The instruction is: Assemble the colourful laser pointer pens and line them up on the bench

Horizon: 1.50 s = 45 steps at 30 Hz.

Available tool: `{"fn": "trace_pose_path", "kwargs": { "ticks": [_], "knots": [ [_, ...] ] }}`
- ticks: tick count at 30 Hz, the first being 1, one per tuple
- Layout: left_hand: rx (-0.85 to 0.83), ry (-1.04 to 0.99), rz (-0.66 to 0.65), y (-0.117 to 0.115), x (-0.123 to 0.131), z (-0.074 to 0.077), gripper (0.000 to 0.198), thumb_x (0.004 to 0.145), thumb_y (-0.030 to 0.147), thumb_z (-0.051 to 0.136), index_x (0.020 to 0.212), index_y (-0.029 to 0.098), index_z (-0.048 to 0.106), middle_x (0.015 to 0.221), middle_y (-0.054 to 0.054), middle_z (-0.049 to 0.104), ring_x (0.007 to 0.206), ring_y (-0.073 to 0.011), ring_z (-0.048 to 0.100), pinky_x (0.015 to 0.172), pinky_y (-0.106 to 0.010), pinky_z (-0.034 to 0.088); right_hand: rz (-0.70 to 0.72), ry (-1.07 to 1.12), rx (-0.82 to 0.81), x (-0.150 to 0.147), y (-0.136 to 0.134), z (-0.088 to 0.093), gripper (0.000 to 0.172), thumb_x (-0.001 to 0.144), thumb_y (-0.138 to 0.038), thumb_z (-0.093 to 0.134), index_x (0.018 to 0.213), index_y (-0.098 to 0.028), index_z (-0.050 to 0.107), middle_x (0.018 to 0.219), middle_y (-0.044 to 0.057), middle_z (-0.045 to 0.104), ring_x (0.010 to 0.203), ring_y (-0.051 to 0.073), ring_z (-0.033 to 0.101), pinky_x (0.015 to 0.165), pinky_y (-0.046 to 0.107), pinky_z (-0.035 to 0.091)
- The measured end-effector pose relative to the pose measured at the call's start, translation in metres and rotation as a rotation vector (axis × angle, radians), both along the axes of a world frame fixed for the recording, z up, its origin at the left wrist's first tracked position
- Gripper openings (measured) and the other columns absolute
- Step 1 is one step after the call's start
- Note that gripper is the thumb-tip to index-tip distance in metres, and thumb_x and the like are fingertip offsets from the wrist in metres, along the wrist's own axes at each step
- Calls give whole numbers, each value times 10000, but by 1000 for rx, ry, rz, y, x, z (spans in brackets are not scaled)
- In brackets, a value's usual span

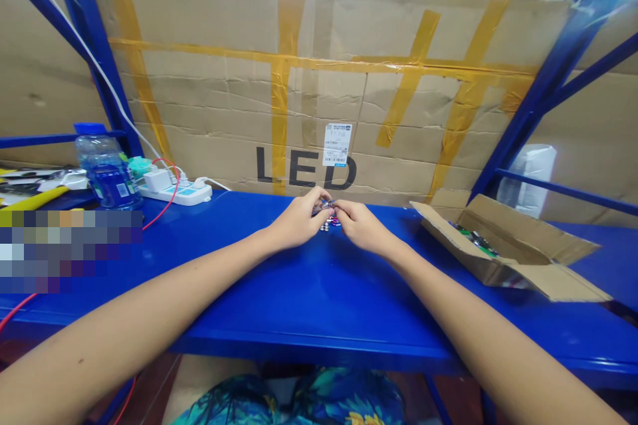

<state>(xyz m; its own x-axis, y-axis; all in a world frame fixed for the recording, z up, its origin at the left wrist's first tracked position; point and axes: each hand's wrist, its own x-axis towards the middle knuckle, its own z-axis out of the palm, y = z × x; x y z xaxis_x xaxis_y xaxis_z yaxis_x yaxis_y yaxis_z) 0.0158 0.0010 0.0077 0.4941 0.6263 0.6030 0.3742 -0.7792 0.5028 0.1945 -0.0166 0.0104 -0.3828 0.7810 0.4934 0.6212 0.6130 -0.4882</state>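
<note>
Left hand [298,220] and right hand [363,226]: grip pinched on a tiny piece [327,204], mostly hidden, shape unclear

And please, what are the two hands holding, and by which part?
The left hand and right hand seem to pinch a small piece between them; which part is gripped cannot be told.

Sm. part [327,205], dark/silvery, pinched btwn L & R fingers [345,206], mostly hidden, exact shape unclear. Right below: silvery pcs [325,226] w/ pink-red bits [335,220] alongside, partly covered; can't tell if loose or joined.
</note>
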Motion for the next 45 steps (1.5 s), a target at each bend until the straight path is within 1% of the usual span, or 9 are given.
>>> {"fn": "trace_pose_path", "kwargs": {
  "ticks": [4,6,12,19,23,31,36,38,45],
  "knots": [
    [-21,95,-25,-3,0,1,174,941,298,431,1082,198,455,824,-27,626,732,-174,592,672,-304,447,-32,2,49,3,2,-1,245,883,-156,390,903,-146,634,875,81,692,778,181,592,689,282,401],
    [10,154,4,-5,-1,0,161,951,288,400,1077,200,451,840,-44,634,751,-193,605,687,-325,455,-32,51,54,3,1,0,253,872,-153,399,921,-148,647,824,66,684,736,172,587,659,275,401],
    [128,290,86,-7,-2,-1,170,955,266,391,1107,208,441,999,-102,667,911,-264,652,754,-374,479,-2,483,-293,-5,0,4,208,807,-187,429,833,-149,632,478,-42,441,415,111,399,444,246,332],
    [179,337,109,-12,2,-2,146,957,243,371,1070,180,440,974,-121,673,871,-261,667,712,-359,492,34,809,-502,-15,-3,5,117,683,-137,483,742,-156,582,451,-70,321,416,85,265,400,230,261],
    [227,386,186,-12,4,-4,174,958,253,371,1095,178,449,968,-107,671,818,-239,669,690,-341,494,68,808,-578,-13,-6,8,46,722,-190,533,725,-164,571,500,-69,306,439,79,257,411,235,269],
    [261,457,215,-6,0,-3,213,962,264,394,1116,161,497,1059,-128,671,928,-258,664,756,-362,508,228,518,-562,-1,-7,10,156,809,-284,512,723,-166,567,563,-41,381,513,108,368,511,274,395],
    [310,445,171,-2,0,-7,249,976,245,355,1131,142,522,1094,-133,656,1003,-257,639,836,-385,501,69,327,-361,5,1,5,215,821,-235,453,880,-151,642,557,-36,438,528,127,418,547,278,364],
    [320,431,164,0,0,-8,255,974,235,356,1141,142,524,1098,-133,651,1016,-254,632,850,-387,497,35,355,-343,4,2,2,217,821,-232,457,903,-153,642,554,-38,434,522,125,409,539,274,346],
    [283,355,172,3,-4,-4,133,906,196,454,990,173,554,951,-80,662,853,-216,631,747,-329,479,272,688,-708,-2,-2,4,203,774,-326,624,702,-165,524,598,-58,327,523,85,321,474,238,251]
  ]
}}
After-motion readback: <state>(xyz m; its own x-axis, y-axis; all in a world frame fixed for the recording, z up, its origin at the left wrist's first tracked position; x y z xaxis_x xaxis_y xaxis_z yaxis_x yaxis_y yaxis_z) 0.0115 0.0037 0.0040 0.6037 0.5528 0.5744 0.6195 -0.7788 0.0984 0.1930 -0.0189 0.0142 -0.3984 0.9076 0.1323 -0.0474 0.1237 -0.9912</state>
